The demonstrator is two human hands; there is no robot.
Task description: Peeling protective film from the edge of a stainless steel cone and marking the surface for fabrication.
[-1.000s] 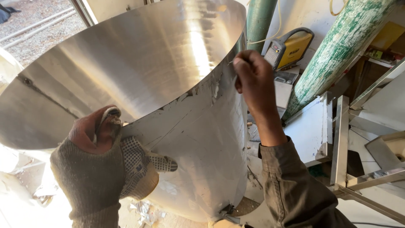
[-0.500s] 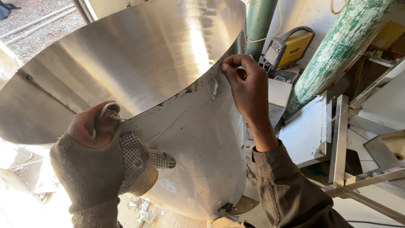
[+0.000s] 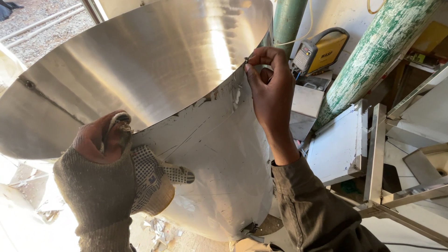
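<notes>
**Mia:** What is the big shiny thing?

**Sam:** It is a metal sheet [image 3: 154,70], bent round like a wide cone. It fills the middle and the top of the view. Under it sits a duller metal drum [image 3: 219,172], and the sheet's lower edge lies over the drum's side.

**Mia:** What is the left hand doing?

**Sam:** The left hand [image 3: 116,163] wears a worn glove [image 3: 100,191] with a hole at the thumb. It grips the lower edge of the sheet, thumb on top and fingers pressed flat on the drum below.

**Mia:** And the right hand?

**Sam:** The right hand [image 3: 270,88] is bare. It is up at the far edge of the sheet, where the sheet meets the drum. The thumb and first finger pinch a tiny dark bit [image 3: 246,60] against that edge. It is too small to tell what it is.

**Mia:** What else is around?

**Sam:** Behind the right hand stands a yellow box [image 3: 322,51] with a grey handle. Next to it leans a thick green pipe [image 3: 378,56] with chipped paint, and another green pipe [image 3: 287,21] stands straight up. On the right are white panels [image 3: 338,144] and metal bars [image 3: 375,154]. Paper scraps [image 3: 161,231] lie on the ground under the drum.
</notes>
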